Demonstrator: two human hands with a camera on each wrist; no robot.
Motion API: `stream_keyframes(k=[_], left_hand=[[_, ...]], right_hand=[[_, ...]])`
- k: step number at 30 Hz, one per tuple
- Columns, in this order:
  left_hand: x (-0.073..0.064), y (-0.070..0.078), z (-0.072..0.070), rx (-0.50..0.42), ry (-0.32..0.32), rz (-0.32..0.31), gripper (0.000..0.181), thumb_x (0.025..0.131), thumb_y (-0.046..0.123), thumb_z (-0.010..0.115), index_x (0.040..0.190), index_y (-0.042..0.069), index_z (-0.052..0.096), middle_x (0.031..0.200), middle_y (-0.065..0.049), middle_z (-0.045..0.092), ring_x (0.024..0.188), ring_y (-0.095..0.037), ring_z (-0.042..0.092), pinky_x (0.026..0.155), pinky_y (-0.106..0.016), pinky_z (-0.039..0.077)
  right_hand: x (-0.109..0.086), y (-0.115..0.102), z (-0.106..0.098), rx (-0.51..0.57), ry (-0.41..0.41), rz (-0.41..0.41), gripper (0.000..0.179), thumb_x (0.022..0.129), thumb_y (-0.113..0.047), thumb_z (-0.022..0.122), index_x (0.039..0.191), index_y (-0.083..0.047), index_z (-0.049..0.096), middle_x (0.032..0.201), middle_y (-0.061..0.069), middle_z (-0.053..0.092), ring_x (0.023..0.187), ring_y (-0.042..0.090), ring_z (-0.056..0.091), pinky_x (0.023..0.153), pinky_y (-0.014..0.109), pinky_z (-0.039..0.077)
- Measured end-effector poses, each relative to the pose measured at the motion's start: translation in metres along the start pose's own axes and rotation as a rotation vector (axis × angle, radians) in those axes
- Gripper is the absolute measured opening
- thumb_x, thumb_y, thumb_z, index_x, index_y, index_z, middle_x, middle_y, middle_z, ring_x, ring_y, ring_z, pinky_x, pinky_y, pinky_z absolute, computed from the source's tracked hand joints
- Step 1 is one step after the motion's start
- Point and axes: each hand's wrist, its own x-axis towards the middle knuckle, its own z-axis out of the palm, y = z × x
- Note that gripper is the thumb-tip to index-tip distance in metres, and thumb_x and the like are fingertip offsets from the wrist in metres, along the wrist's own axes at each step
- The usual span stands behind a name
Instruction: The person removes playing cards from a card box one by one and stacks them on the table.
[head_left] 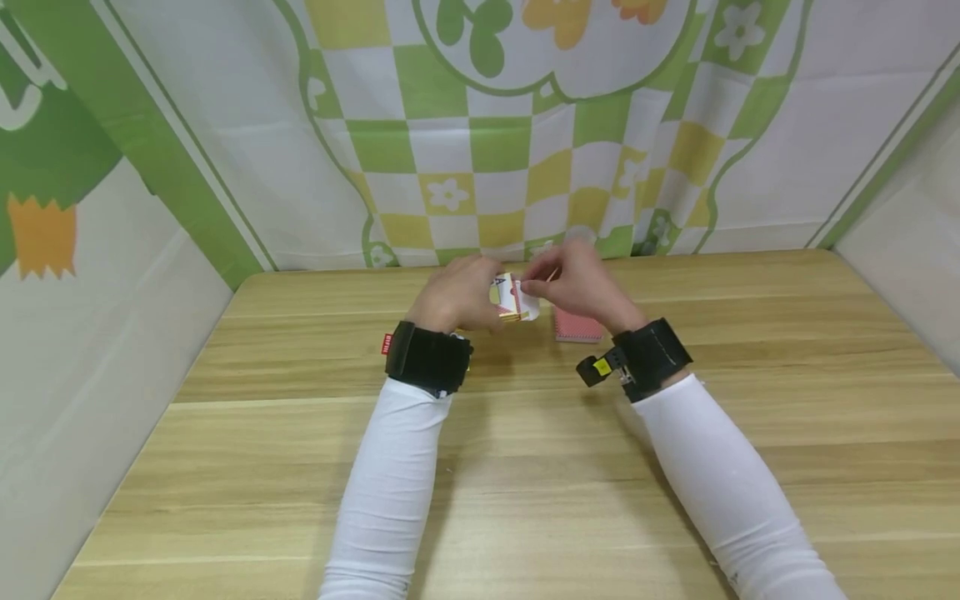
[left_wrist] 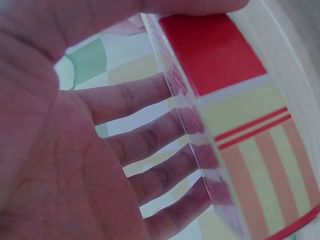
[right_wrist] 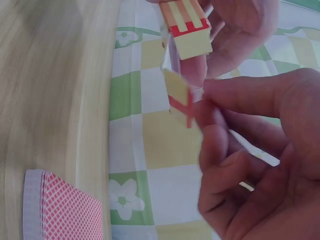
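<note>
While the left hand (head_left: 459,293), thumb opposite spread fingers, grips the carton (head_left: 507,298), the right hand (head_left: 573,282) pinches its three-o'clock flap (head_left: 530,308) (head view); presumably light, creasable cardboard, best held by its edges.

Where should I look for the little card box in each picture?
Head: near the centre, the card box is between the left hand and right hand.
Left wrist: right half, large, slanting towards the lower right.
Right wrist: at the top, just right of the middle.
Shared landmark: the checkered cloth.
</note>
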Motion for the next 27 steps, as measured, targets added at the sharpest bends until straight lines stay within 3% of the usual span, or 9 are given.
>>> stream_keyframes(k=[8, 14, 23, 27], left_hand=[[-0.001, 0.001, 0.000, -0.010, 0.042, 0.036, 0.042, 0.058, 0.022, 0.072, 0.096, 0.017, 0.055, 0.093, 0.001, 0.052, 0.080, -0.017, 0.048, 0.061, -0.030, 0.042], [0.000, 0.001, 0.000, -0.005, 0.053, 0.058, 0.039, 0.059, 0.023, 0.072, 0.094, 0.017, 0.057, 0.091, 0.000, 0.053, 0.081, -0.017, 0.046, 0.061, -0.030, 0.040], [0.001, 0.000, 0.000, -0.008, 0.054, 0.064, 0.040, 0.059, 0.025, 0.074, 0.094, 0.018, 0.057, 0.091, -0.001, 0.054, 0.081, -0.017, 0.046, 0.062, -0.030, 0.040], [0.000, -0.001, 0.000, -0.010, 0.052, 0.051, 0.040, 0.057, 0.022, 0.073, 0.094, 0.018, 0.057, 0.089, 0.001, 0.053, 0.080, -0.016, 0.046, 0.061, -0.030, 0.041]], right_hand=[[-0.002, 0.000, 0.005, 0.005, -0.093, 0.120, 0.017, 0.079, -0.035, 0.067, 0.078, -0.018, 0.069, 0.075, -0.004, 0.066, 0.072, 0.015, 0.056, 0.064, 0.032, 0.044], [-0.002, 0.002, 0.009, -0.029, -0.105, 0.201, 0.022, 0.078, -0.038, 0.067, 0.073, -0.016, 0.068, 0.070, -0.003, 0.063, 0.060, 0.015, 0.044, 0.054, 0.029, 0.036], [-0.002, 0.003, 0.003, 0.007, -0.151, 0.250, 0.025, 0.077, -0.040, 0.068, 0.073, -0.016, 0.068, 0.071, 0.002, 0.061, 0.061, 0.016, 0.037, 0.052, 0.029, 0.031], [-0.003, 0.003, -0.002, 0.008, -0.169, 0.270, 0.027, 0.077, -0.040, 0.068, 0.074, -0.013, 0.068, 0.070, 0.002, 0.058, 0.063, 0.017, 0.040, 0.054, 0.029, 0.034]])
